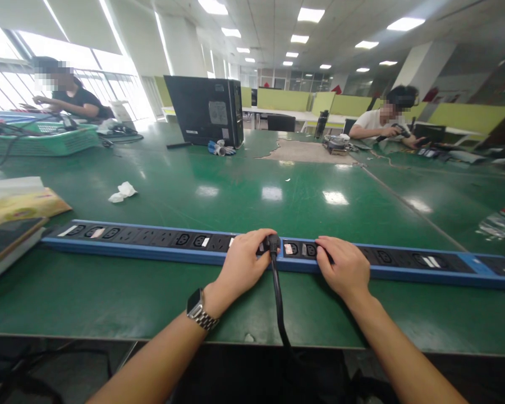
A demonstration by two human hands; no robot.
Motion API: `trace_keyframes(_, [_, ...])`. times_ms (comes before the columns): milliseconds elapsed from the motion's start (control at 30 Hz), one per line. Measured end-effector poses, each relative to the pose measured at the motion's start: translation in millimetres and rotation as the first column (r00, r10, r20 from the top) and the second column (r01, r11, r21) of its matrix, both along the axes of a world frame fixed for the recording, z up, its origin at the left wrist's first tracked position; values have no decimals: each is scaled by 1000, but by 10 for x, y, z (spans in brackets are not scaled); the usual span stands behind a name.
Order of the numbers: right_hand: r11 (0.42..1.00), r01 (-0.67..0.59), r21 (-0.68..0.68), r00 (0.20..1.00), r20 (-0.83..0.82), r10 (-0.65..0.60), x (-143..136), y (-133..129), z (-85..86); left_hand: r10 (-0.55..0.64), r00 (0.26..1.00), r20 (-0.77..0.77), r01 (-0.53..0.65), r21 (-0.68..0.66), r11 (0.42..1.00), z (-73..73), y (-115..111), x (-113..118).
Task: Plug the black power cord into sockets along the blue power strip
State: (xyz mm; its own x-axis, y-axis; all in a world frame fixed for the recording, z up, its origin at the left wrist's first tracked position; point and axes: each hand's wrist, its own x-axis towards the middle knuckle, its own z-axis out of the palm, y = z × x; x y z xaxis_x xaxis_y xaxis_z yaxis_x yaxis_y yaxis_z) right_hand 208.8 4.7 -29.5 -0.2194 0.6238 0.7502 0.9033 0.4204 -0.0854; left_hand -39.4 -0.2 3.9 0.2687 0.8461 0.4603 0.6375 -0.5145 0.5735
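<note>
A long blue power strip point(151, 252) with black sockets lies across the green table in front of me. Some sockets carry small white labels. Near the strip's middle sits a black plug point(273, 244), its thick black cord point(280, 314) running down over the table's front edge. My left hand point(246, 255), with a watch point(200, 308) on its wrist, is closed at the plug, index finger and thumb against it. Just to the right, my right hand point(345, 264) grips the strip over its sockets, fingers curled on top and partly hidden.
On the left are a book point(12, 247), a yellow packet point(25, 205), crumpled tissue point(124, 192) and a green basket point(46, 140) of cables. A black computer case point(206, 109) stands farther back. Two people point(78, 98) point(379, 123) sit across the table. A plastic bottle point(503, 224) lies right.
</note>
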Motion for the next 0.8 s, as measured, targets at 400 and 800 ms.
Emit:
trace_keyframes(400, [1000, -3, -16, 1000, -2, 3, -14, -9, -4, 60, 969, -242, -52, 36, 998, 34, -15, 46])
trace_keyframes(800, [778, -380, -501, 764, -644, -41, -106, -336, 632, -112, 973, 200, 103, 57, 993, 144, -121, 588])
